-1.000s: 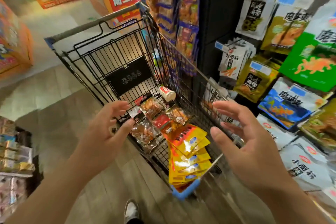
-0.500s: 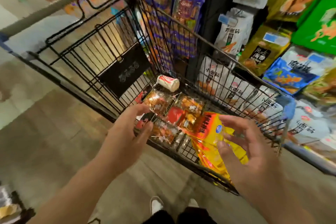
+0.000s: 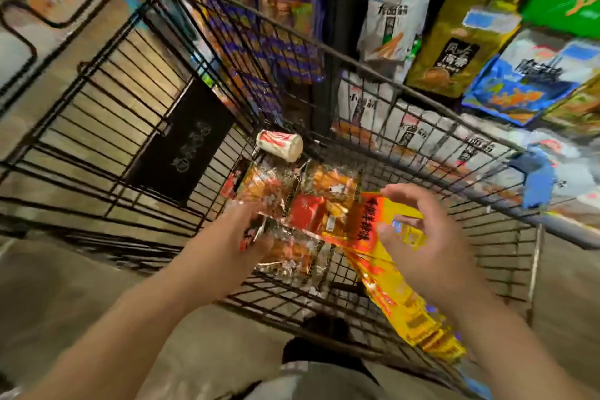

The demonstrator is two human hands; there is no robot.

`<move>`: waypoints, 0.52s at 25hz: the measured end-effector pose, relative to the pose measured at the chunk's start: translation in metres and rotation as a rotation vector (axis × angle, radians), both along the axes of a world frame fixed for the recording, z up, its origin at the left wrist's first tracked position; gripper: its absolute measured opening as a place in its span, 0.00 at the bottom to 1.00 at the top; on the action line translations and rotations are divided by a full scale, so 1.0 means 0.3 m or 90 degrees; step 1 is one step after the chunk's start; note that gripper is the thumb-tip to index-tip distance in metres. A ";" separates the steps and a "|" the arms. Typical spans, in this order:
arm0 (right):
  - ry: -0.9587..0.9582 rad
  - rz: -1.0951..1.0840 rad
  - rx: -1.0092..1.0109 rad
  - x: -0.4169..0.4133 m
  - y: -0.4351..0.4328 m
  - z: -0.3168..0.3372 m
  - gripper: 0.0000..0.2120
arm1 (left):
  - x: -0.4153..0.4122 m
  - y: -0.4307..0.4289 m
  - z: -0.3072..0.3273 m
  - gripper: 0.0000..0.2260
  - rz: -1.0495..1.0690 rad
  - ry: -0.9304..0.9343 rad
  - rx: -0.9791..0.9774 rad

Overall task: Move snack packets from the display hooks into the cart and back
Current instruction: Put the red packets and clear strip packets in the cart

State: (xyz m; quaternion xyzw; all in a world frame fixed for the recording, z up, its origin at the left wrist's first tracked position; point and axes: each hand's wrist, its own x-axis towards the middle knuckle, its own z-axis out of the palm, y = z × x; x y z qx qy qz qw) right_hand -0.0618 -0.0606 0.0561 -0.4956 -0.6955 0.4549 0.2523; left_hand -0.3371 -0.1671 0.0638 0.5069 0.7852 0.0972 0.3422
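Snack packets (image 3: 389, 19) crowd the display hooks beside the black wire cart (image 3: 181, 140), their Chinese print too smeared to read. Both hands have dropped from above the rim to the load on the cart floor. The right hand (image 3: 425, 230) is spread open over the yellow packets (image 3: 399, 302), the left hand (image 3: 233, 237) reaches the clear orange packets (image 3: 328, 185), its grip lost in blur; the return trip looks about to start.

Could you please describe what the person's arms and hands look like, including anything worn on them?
The left forearm and right forearm are bare to the frame's edge, with no sleeves showing. The left hand and right hand wear no gloves. No watch, bracelet or ring can be seen, though blur softens the fingers.
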 end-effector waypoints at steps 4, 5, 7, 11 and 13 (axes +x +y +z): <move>-0.080 0.063 -0.025 -0.137 0.103 -0.111 0.22 | -0.131 0.128 -0.096 0.28 -0.056 0.045 -0.131; -0.091 0.074 -0.036 -0.165 0.118 -0.138 0.22 | -0.156 0.153 -0.128 0.29 -0.056 0.052 -0.147; -0.093 0.082 -0.046 -0.215 0.133 -0.203 0.23 | -0.198 0.196 -0.206 0.29 -0.054 0.056 -0.193; -0.115 0.090 -0.075 -0.298 0.142 -0.369 0.25 | -0.262 0.291 -0.402 0.30 -0.051 0.038 -0.324; -0.140 0.100 -0.087 -0.335 0.137 -0.456 0.25 | -0.292 0.328 -0.507 0.29 -0.024 -0.016 -0.370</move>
